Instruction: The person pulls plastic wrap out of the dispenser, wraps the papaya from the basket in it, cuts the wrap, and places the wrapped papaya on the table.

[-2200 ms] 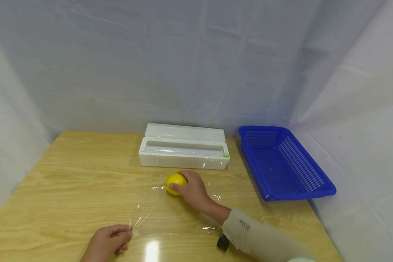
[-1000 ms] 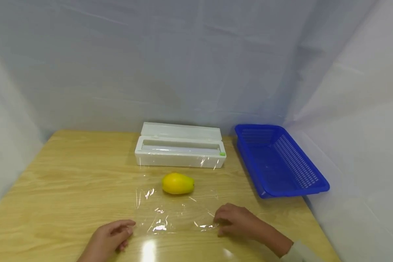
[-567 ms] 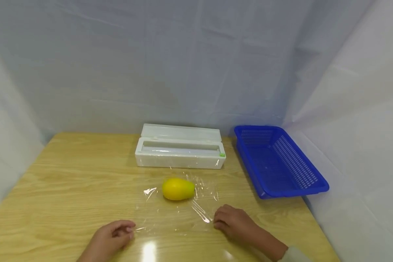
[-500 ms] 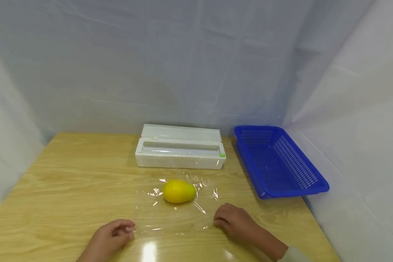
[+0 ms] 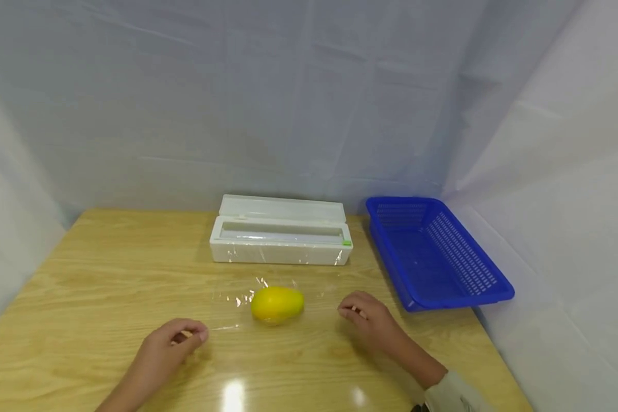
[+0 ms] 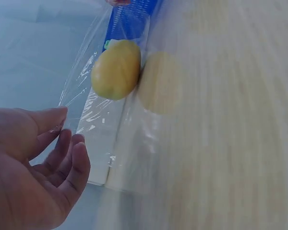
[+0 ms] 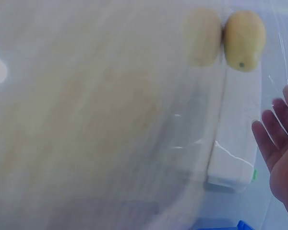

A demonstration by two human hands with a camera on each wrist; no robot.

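From the head view, your left hand [image 5: 172,343] pinches the near left corner of the clear plastic wrap [image 5: 237,298] between thumb and fingers, lifted off the wooden table [image 5: 98,274]. Your right hand [image 5: 368,320] does the same at the near right corner. The yellow mango [image 5: 277,304] lies on the wrap between your hands, just in front of the white wrap dispenser [image 5: 280,237]; the blue basket [image 5: 432,254] sits to the right.

At your left wrist, the thumb and loosely curled fingers [image 6: 69,158] hold the film's edge, mango [image 6: 116,69] beyond.

At your right wrist, only fingertips [image 7: 273,129] show behind the film, so you cannot tell the grip there; mango [image 7: 244,33] sits by the dispenser [image 7: 235,143]
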